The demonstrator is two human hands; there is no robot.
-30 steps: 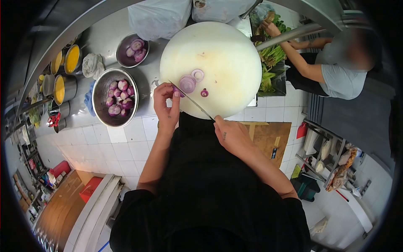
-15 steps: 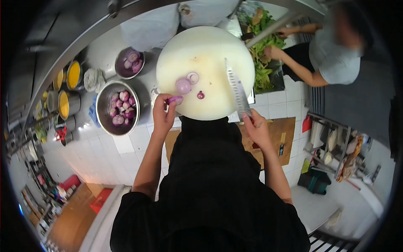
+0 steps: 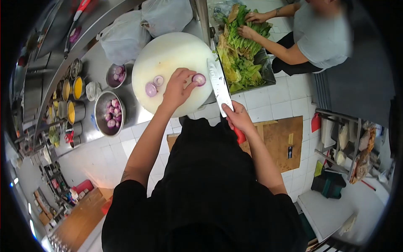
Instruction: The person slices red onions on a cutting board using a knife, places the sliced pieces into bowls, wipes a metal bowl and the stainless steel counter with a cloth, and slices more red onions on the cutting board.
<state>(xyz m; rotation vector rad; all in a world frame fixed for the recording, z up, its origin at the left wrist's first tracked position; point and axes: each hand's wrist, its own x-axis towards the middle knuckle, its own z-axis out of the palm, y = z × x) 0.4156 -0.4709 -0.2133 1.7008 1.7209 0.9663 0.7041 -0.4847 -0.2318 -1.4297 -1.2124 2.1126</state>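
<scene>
My left hand (image 3: pixel 178 89) is over the round white cutting board (image 3: pixel 147 54), its thumb and fingertips closed on a cut piece of red onion (image 3: pixel 199 79) with its pale face up. To the left on the board lie a cut onion piece (image 3: pixel 151 89) and a pale onion ring (image 3: pixel 158 80). My right hand (image 3: pixel 238 115) grips a kitchen knife (image 3: pixel 219 86) with a red handle. Its blade points away from me along the board's right edge, apart from the onion.
Left of the board are a large steel bowl (image 3: pixel 98 107) of red onions and a smaller steel bowl (image 3: pixel 110 80) of onions. White plastic bags (image 3: pixel 124 38) stand behind. At right, another person (image 3: pixel 321 38) handles leafy greens (image 3: pixel 241 54) in a dark crate.
My left hand has moved right across the board with an onion piece. The knife is still in my right hand at the board's right side. The view has shifted.
</scene>
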